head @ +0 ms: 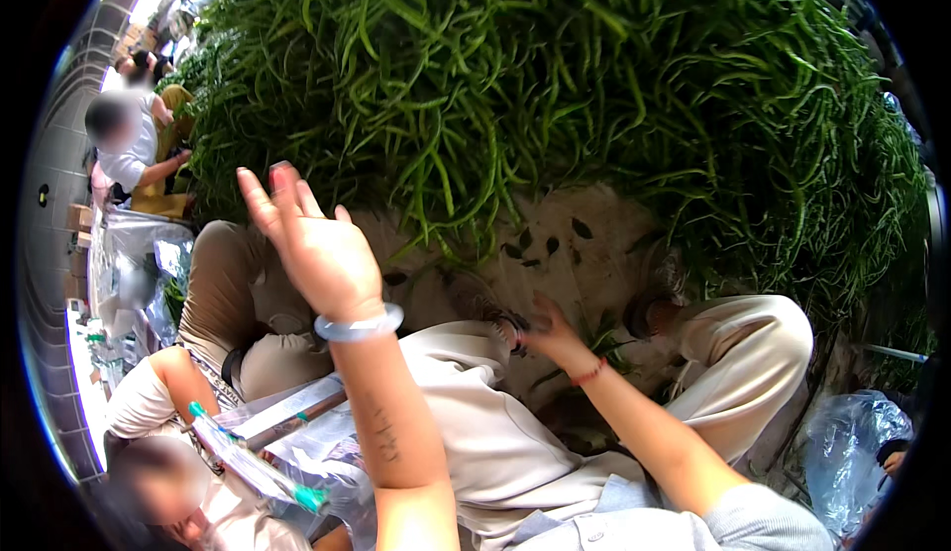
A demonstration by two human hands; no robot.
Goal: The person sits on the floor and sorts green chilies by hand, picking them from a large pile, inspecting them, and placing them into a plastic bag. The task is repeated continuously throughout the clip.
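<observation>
A large heap of long, thin green chili peppers point(535, 83) fills the area before me. My left hand point(327, 250), with a pale bangle at the wrist, is raised over the near left edge of the heap. Its fingers are apart and hold nothing. Lower down, between my bent legs, my right hand point(557, 336) hovers near my shoe, blurred, with fingers spread and nothing visible in it. A red bracelet circles that wrist. Several loose dark leaves point(582, 229) lie on the pale ground sheet point(550, 213) between the heap and my feet.
Close on my left sits a person point(223, 261) in tan trousers, beside clear plastic bags and bundled strips with green ends point(260, 462). Another person point(137, 154) works at the heap's far left. A clear plastic bag point(851, 447) lies at right, near another person's hand point(894, 462).
</observation>
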